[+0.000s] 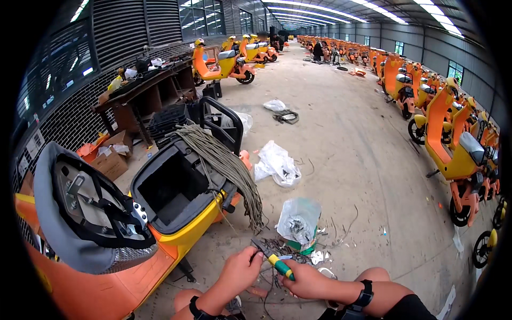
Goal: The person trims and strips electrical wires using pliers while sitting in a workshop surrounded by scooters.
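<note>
My right hand is closed around a hand tool with a green and yellow handle. The tool's dark, narrow front end points up and left, close to the fingers of my left hand. Those fingers are pinched together, and whatever they hold is too small to make out. A thin dark wire hangs down between my forearms. Just beyond my hands lies a heap of small dark scraps. Beside it stands a translucent plastic bin with grey and white bits inside.
To my left is an orange and yellow scooter, its grey seat tipped up over an exposed storage box. A bundle of cables drapes across its back. White plastic bags lie ahead. Rows of scooters line the right side.
</note>
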The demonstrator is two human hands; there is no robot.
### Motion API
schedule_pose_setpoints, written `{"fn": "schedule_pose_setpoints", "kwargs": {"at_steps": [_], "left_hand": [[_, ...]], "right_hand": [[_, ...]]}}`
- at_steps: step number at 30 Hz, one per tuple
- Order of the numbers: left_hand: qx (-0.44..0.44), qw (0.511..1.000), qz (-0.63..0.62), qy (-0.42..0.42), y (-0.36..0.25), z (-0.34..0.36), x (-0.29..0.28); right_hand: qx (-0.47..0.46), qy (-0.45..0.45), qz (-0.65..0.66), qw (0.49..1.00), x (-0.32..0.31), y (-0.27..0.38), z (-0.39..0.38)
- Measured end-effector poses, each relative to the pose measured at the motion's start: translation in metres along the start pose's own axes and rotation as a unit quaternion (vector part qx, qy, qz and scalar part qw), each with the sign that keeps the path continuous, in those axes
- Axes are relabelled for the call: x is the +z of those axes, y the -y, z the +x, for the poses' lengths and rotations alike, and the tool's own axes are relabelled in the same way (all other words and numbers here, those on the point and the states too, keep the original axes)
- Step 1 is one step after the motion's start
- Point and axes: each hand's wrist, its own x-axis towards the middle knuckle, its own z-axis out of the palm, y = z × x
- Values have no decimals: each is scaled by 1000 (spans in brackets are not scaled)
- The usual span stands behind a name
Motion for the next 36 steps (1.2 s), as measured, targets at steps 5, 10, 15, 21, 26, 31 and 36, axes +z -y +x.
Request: {"fn": "schedule_pose_setpoints", "kwargs": {"at_steps": [5, 10, 15, 21, 26, 31, 36], "left_hand": [[-22, 1000, -7, 3, -4, -2, 0], [-33, 999, -14, 13, -4, -3, -1], [-19, 1000, 7, 5, -11, -4, -2], [24, 999, 24, -29, 10, -4, 8], [-15, 998, 58, -19, -3, -8, 2], [21, 993, 108, -49, -16, -11, 2], [2, 994, 102, -43, -15, -9, 2]], "right_hand": [[-8, -5, -4, 1000, 1, -4, 0], [2, 2, 8, 1000, 1, -3, 0], [30, 20, 8, 999, -4, 5, -2], [-1, -3, -36, 999, -3, 5, -3], [-4, 3, -37, 999, -2, 7, -4], [1, 4, 7, 1000, -5, 8, -8], [21, 5, 9, 1000, -7, 16, -8]]}}
